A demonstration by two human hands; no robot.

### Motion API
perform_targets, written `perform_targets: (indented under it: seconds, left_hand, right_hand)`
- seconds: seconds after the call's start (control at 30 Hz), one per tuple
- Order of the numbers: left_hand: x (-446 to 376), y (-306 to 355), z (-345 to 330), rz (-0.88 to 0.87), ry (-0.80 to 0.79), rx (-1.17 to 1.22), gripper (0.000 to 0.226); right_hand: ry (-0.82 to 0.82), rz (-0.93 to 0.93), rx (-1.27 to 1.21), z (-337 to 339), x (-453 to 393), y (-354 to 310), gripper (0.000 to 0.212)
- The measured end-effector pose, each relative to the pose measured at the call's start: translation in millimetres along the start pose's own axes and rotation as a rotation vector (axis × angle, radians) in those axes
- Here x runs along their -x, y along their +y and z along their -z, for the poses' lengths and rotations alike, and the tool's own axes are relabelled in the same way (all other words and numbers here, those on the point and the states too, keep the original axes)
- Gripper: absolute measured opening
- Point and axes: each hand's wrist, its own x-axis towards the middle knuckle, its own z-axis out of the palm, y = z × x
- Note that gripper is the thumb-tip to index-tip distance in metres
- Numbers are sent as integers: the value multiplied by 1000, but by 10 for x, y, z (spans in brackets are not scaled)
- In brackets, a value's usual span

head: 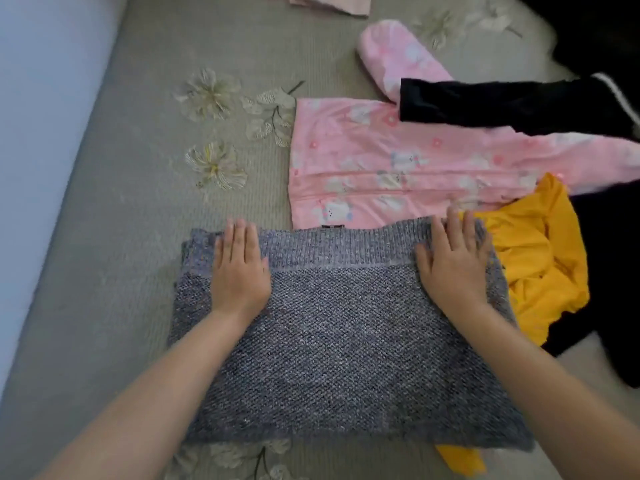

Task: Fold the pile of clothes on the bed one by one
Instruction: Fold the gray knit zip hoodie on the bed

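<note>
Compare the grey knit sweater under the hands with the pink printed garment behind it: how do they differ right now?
The grey knit sweater looks folded into a compact rectangle; the pink printed garment lies spread out, one sleeve extended. The sweater is coarse, speckled knit; the pink one is smooth with a pattern. Both hands, left hand and right hand, press flat on the sweater; a black garment overlaps the pink one. Both rest on the bed.

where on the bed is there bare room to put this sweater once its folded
Bare bedspread runs along the left, between the wall and the grey sweater, and up past the pink jacket to the folded pink clothes. The right is crowded: yellow garment and black clothes touch or overlap the jacket and sweater.
</note>
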Motion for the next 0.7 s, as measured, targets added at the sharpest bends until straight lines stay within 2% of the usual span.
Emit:
perform_targets:
  seconds: [0.1,0.17,0.3,0.47,0.6,0.7]
  left_hand:
    - [253,230,-202,-152,4,151,61]
    - [321,268,-324,-198,-6,113,64]
    - [282,221,-494,-97,-171,-36,78]
    - [187,257,-584,-35,-216,-107,82]
    - [173,225,-483,-46,-318,-48,66]
    - [297,129,-285,-60,-242,181,58]
  right_hand:
    - [81,112,-15,-123,326,-73,51]
    - [29,95,34,-181,396,-38,55]
    - [-136,45,75,-385,321,88,69]
    - [-179,22,92,-556,165,41,72]
    - [-151,27,51,-489,261,40,55]
    - [50,121,-107,-384,501,6,39]
